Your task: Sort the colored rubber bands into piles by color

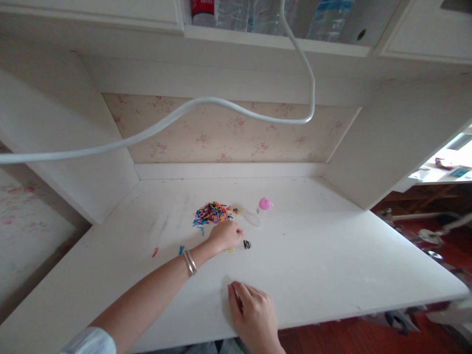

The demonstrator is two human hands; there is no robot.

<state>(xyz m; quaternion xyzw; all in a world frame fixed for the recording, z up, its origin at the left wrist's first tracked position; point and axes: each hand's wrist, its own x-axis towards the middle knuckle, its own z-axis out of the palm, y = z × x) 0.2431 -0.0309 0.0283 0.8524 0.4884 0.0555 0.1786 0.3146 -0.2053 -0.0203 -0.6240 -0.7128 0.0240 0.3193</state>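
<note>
My left hand [225,235] reaches over the white tabletop with its fingers curled in a pinch; what they hold, if anything, is hidden. Just beyond it lies a heap of small multicoloured hair bands [212,213]. To the right of the fingertips sits a little group of black bands [247,244]. Some yellow bands [230,250] show partly under the hand. Blue bands [181,250] and a red band [155,252] lie apart to the left. Near the table's front edge my right hand [254,309] rests closed, thumb and forefinger together, with nothing seen in them.
A small clear container with a pink top [265,204] stands right of the heap. A white cable [206,101] hangs across the view in front. Bottles [330,17] fill the shelf overhead. White side panels [398,132] flank the tabletop [332,255].
</note>
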